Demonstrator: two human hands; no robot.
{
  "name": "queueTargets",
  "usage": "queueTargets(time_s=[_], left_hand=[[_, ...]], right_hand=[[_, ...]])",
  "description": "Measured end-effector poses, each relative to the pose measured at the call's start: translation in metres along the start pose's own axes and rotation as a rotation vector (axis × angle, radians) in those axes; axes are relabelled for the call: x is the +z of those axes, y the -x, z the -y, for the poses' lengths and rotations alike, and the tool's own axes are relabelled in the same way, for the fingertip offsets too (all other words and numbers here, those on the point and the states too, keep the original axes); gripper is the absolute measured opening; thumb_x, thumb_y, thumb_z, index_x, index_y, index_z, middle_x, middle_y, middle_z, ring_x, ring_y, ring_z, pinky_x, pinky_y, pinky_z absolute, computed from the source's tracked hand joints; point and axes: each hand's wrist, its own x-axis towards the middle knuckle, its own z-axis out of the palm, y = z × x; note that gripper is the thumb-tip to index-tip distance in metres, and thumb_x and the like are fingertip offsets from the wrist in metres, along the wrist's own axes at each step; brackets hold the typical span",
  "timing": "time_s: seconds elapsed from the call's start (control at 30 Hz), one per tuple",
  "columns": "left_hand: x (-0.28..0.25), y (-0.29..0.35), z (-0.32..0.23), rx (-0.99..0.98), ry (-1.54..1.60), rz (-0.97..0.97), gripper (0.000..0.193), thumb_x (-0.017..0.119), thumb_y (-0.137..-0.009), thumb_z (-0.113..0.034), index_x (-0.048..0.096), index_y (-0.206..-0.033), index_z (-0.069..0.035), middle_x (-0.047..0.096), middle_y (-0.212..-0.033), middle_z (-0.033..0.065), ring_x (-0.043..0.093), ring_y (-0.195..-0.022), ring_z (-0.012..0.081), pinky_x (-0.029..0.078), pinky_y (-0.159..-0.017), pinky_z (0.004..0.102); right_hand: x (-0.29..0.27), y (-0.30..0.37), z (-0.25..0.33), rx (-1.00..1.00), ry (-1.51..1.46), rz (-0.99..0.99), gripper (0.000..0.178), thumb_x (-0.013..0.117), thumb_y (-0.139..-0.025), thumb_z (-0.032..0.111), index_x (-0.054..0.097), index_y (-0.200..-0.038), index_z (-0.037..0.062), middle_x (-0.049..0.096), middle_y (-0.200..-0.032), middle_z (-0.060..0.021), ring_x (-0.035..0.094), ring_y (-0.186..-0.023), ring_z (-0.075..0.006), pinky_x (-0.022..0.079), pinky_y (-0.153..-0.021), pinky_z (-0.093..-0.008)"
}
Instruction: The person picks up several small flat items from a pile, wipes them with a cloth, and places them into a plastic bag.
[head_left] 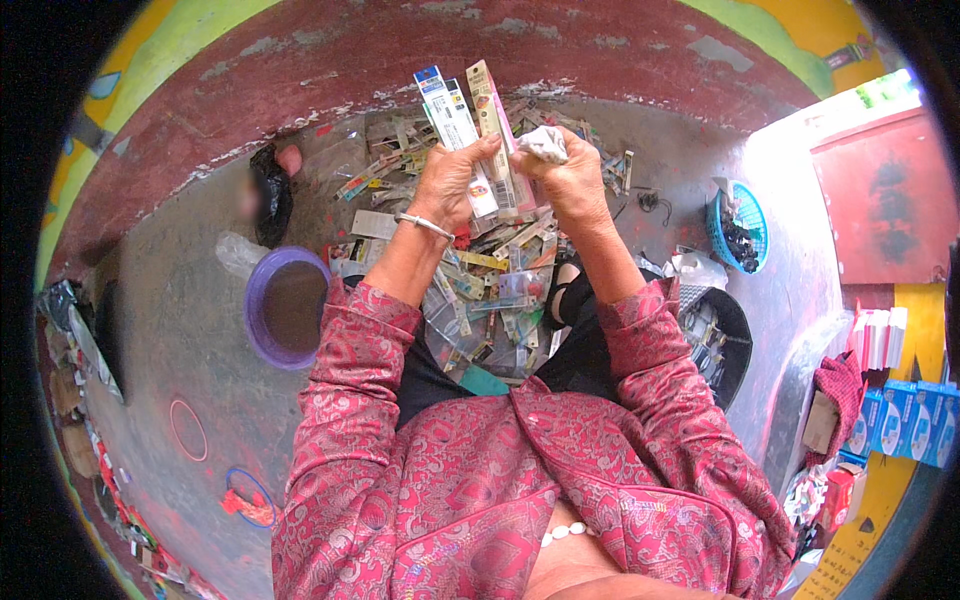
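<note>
A dark red wall (400,55), its paint flaking in patches, curves along the far side of the grey floor (190,340) where I sit. My patterned red jacket (480,490) fills the near part, sleeves reaching forward over my dark trousers (430,375). Between my legs and beyond them spreads a loose heap (500,285) of narrow packets and clear wrappers, lying every which way. A purple tub (256,305) stands to the left of the heap; to the right are a black tub (740,345) with small things in it and, farther out, a blue basket (713,225) with dark stuff inside. A black bag (272,200) slumps near the wall on the left. My left hand (455,182) is clamped on a white packet (447,115) with a blue top, raised above the heap (something darker shows just behind it). My right hand (577,180) has its fingers curled closed on a crumpled white wad (543,143). A tan packet (488,105) stands upright between my hands, beside the white one; I cannot tell which fingers bear it. Smallest are the pale bangle (425,226) around my left wrist and the white beads (562,533) at my neck.
</note>
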Motion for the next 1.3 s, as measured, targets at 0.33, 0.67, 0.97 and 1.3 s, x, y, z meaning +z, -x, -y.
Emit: queueTargets(time_s=[0.33, 0.67, 0.97, 1.3], left_hand=[[-0.012, -0.008, 0.0, -0.076, 0.208, 0.045, 0.027, 0.054, -0.083, -0.008, 0.051, -0.107, 0.003, 0.061, -0.095, 0.0142, 0.061, -0.087, 0.0244, 0.051, -0.079, 0.0369], [0.0, 0.0, -0.001, -0.051, 0.085, 0.06, 0.026, 0.064, -0.076, -0.009, 0.054, -0.099, -0.003, 0.06, -0.086, 0.0065, 0.061, -0.08, 0.0188, 0.051, -0.072, 0.0357], [-0.028, -0.016, 0.001, -0.082, 0.225, 0.183, 0.03, 0.06, -0.08, -0.011, 0.049, -0.106, 0.0, 0.059, -0.084, 0.0076, 0.057, -0.07, 0.0155, 0.049, -0.063, 0.0272], [-0.002, -0.004, -0.007, -0.193, 0.467, 0.429, 0.046, 0.042, -0.088, -0.017, 0.03, -0.128, 0.005, 0.039, -0.129, 0.0199, 0.041, -0.118, 0.0288, 0.033, -0.1, 0.0416]], right_hand=[[-0.006, -0.003, 0.008, 0.144, -0.255, -0.029, 0.012, 0.064, -0.069, 0.0, 0.059, -0.08, 0.0034, 0.059, -0.074, -0.001, 0.055, -0.063, -0.0088, 0.045, -0.058, -0.0236], [-0.006, -0.003, 0.001, 0.29, -0.134, 0.081, 0.014, 0.066, -0.068, 0.003, 0.061, -0.081, 0.0025, 0.061, -0.076, -0.0026, 0.055, -0.064, -0.0104, 0.044, -0.06, -0.0242], [-0.015, -0.007, 0.013, 0.154, -0.313, -0.091, 0.012, 0.064, -0.068, -0.002, 0.059, -0.079, 0.0023, 0.059, -0.072, -0.0022, 0.056, -0.06, -0.0101, 0.046, -0.055, -0.0235], [-0.009, -0.002, 0.006, 0.289, -0.114, 0.124, 0.018, 0.065, -0.066, 0.006, 0.06, -0.082, -0.0004, 0.061, -0.076, -0.0033, 0.055, -0.065, -0.0111, 0.044, -0.061, -0.0247]])
